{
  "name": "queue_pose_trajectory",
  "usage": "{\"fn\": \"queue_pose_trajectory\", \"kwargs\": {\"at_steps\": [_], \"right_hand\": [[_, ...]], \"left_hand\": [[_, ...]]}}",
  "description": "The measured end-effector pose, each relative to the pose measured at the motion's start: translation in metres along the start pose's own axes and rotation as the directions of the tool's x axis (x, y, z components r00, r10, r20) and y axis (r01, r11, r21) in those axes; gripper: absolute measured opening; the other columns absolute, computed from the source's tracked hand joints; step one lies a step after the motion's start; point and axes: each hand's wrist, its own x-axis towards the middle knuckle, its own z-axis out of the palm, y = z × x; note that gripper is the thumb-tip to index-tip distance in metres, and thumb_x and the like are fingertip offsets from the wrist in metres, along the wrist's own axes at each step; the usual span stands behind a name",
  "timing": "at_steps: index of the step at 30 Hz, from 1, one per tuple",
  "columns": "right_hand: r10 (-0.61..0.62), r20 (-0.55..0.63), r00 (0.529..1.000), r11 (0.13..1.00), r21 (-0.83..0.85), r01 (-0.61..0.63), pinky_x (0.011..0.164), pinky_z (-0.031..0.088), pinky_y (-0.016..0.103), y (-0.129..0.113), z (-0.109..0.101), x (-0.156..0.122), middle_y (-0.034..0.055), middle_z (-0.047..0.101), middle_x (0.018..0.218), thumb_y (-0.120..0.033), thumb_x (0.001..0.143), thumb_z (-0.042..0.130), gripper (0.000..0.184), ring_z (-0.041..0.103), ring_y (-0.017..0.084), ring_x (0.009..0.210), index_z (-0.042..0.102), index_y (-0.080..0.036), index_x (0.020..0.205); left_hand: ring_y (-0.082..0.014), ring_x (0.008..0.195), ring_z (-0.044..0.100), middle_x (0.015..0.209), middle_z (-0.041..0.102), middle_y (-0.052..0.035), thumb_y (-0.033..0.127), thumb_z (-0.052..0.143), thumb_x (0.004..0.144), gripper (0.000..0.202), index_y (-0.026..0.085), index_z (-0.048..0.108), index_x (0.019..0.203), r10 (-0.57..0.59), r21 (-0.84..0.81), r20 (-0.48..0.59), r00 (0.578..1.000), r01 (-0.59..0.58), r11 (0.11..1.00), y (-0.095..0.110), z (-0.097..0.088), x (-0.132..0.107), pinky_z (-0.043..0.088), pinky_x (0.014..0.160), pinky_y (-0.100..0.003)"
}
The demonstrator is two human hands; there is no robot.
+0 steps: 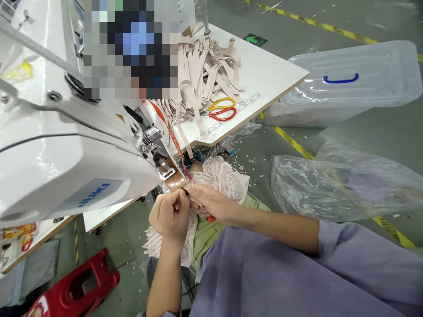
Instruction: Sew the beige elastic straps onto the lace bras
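Note:
My left hand (170, 215) is closed in a pinch at the edge of a pale pink lace fabric (221, 176); the exact spot between the fingertips is hidden. Beside it, my right hand (218, 204) is wrapped around small scissors (184, 190), with dark pointed blades beside my left fingertips and a bit of red handle below the palm. An orange-red braided cord (172, 136) runs down from the machine toward my right hand. More of the lace hangs below my left hand, over green cloth (206, 240) on my lap.
A white sewing machine (82, 176) stands close on the left. On its white table (264, 70) lie a heap of beige strips (205, 70) and yellow-and-red-handled scissors (223, 108). A lidded plastic bin (350, 79), clear plastic bag (330, 185) and red stool (79, 286) are on the floor.

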Motion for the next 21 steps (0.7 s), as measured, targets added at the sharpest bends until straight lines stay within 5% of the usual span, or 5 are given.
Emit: {"fn": "queue_pose_trajectory", "kwargs": {"at_steps": [8,11,13,16,21], "right_hand": [[-0.1,-0.139,0.985,0.939,-0.341,0.047,0.043,0.024,0.02,-0.013,-0.04,-0.001,-0.0055,0.044,0.065,-0.065,0.094,0.045,0.044,0.03,0.007,0.048,0.051,-0.022,0.093],[-0.285,-0.344,0.895,0.636,-0.767,-0.092,0.051,0.042,0.027,-0.027,-0.106,-0.004,0.0056,0.062,0.085,-0.064,0.095,0.04,0.049,0.052,0.015,0.06,0.057,-0.021,0.113],[-0.431,-0.431,0.792,0.269,-0.9,-0.344,0.073,0.051,0.037,-0.035,-0.159,-0.008,0.0161,0.066,0.107,-0.052,0.098,0.041,0.047,0.063,0.025,0.088,0.057,-0.015,0.121],[-0.356,-0.445,0.822,-0.202,-0.822,-0.532,0.1,0.044,0.05,-0.036,-0.222,-0.02,0.0279,0.054,0.135,-0.043,0.092,0.051,0.054,0.055,0.04,0.121,0.056,-0.005,0.13],[-0.2,-0.442,0.875,-0.283,-0.828,-0.483,0.106,0.044,0.047,-0.017,-0.256,-0.034,0.0251,0.051,0.142,-0.047,0.095,0.043,0.058,0.052,0.037,0.129,0.057,-0.007,0.135]], "left_hand": [[-0.0101,0.051,0.047,0.052,0.051,0.0033,0.021,0.063,0.088,0.02,0.02,0.062,0.067,-0.125,0.119,0.006,0.992,0.123,0.985,-0.008,0.01,-0.004,0.037,0.051,-0.023],[-0.011,0.051,0.046,0.048,0.049,0.0021,0.031,0.055,0.093,0.036,0.02,0.059,0.059,-0.279,0.213,-0.002,0.96,0.273,0.938,-0.014,0.014,0.001,0.034,0.052,-0.024],[-0.0119,0.051,0.046,0.049,0.049,0.0015,0.035,0.054,0.094,0.036,0.02,0.06,0.061,-0.336,0.233,-0.042,0.941,0.336,0.913,-0.017,0.016,0.004,0.033,0.053,-0.025],[-0.0136,0.053,0.046,0.051,0.049,0.0009,0.038,0.055,0.093,0.034,0.02,0.062,0.065,-0.387,0.251,-0.081,0.918,0.395,0.884,-0.019,0.019,0.005,0.032,0.055,-0.027],[-0.0144,0.056,0.044,0.052,0.047,0.0011,0.035,0.057,0.092,0.034,0.02,0.059,0.061,-0.457,0.284,-0.08,0.886,0.46,0.841,-0.017,0.021,0.003,0.029,0.057,-0.028]]}}
